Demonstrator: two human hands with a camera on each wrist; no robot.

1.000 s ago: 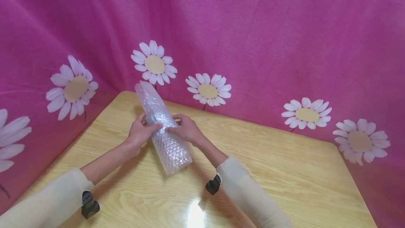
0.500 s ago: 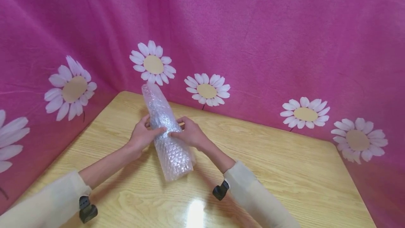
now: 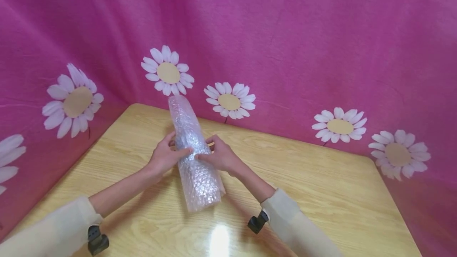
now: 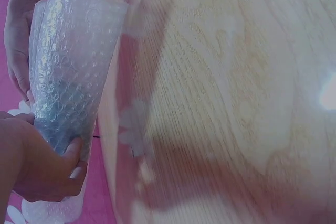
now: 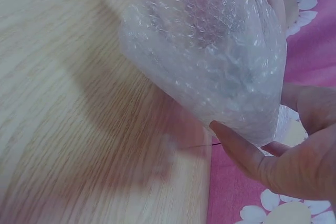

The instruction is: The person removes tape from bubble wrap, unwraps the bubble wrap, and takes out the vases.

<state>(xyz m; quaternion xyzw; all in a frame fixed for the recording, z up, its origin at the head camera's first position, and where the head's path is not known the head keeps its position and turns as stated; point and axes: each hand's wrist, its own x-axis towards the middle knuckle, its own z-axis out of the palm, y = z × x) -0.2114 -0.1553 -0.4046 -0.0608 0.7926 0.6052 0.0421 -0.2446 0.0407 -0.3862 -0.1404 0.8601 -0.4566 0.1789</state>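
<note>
A long roll of bubble wrap (image 3: 200, 177) is held above the table by both hands, its far end tilted toward the back curtain. Something dark (image 4: 65, 108) shows dimly inside the layers; its kind cannot be made out. My left hand (image 3: 166, 156) grips the roll's left side, thumb on top and fingers underneath. On the opposite side my right hand (image 3: 221, 156) grips it the same way, the two thumbs close together. In the right wrist view the loose layered end of the bubble wrap (image 5: 210, 51) flares open toward the camera.
The wooden table (image 3: 303, 193) has a bright light reflection near its front. A pink curtain (image 3: 285, 50) printed with white daisies hangs along the back and sides. Small black cameras (image 3: 258, 222) are strapped at both sleeve cuffs.
Both hands have carried the bubble-wrapped roll to the right and slightly nearer, turning it a little more upright in view. The grip looks unchanged.
</note>
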